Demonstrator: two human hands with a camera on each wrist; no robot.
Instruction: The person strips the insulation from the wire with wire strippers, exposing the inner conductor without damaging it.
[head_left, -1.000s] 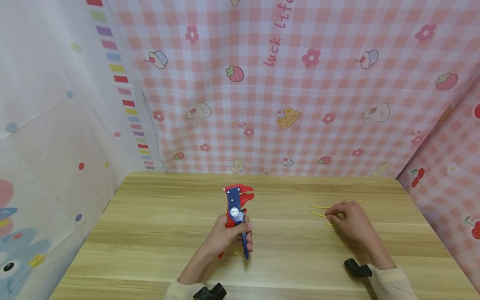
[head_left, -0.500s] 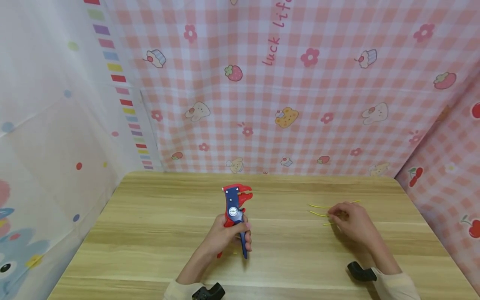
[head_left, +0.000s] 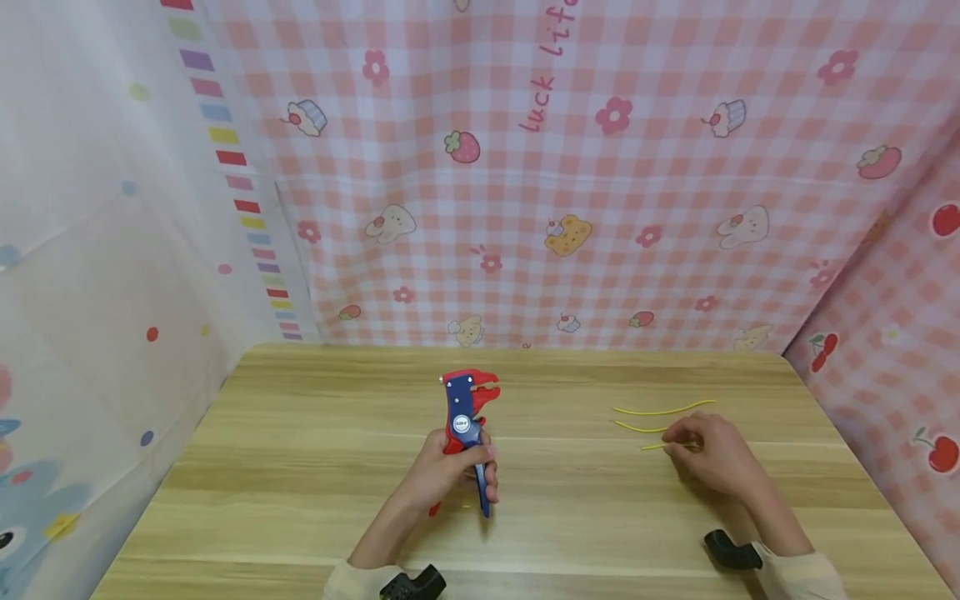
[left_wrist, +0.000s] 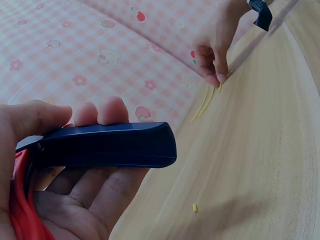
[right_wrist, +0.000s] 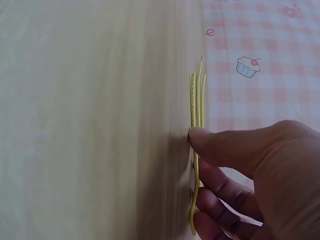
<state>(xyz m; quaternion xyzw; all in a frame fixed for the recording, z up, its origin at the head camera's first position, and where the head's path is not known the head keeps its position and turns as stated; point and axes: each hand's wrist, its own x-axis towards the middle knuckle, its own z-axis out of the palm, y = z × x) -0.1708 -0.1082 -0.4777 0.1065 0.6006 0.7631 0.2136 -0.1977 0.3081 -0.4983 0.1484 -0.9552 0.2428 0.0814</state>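
My left hand [head_left: 442, 475] grips the handles of a red and blue wire stripper [head_left: 460, 404], held upright over the table with its jaws pointing right. In the left wrist view, fingers curl round its blue handle [left_wrist: 110, 146]. Three thin yellow wires lie at the right: a far wire [head_left: 652, 412], a middle wire [head_left: 636, 428] and a near wire [head_left: 651, 447]. My right hand [head_left: 712, 450] pinches the near wire between thumb and fingers, covering part of it. Bare metal strands [right_wrist: 201, 57] show at wire ends in the right wrist view.
A short yellow scrap [left_wrist: 195, 207] lies on the wooden table [head_left: 570, 533] below the stripper. A pink checked cloth [head_left: 525, 208] hangs behind the table's back edge, with further cloths at left and right. Black wrist mounts [head_left: 731, 550] sit at both cuffs.
My right hand has moved from the middle wire toward me to the near wire, uncovering more of the far wire. The left hand still holds the stripper in place; the view has shifted slightly.
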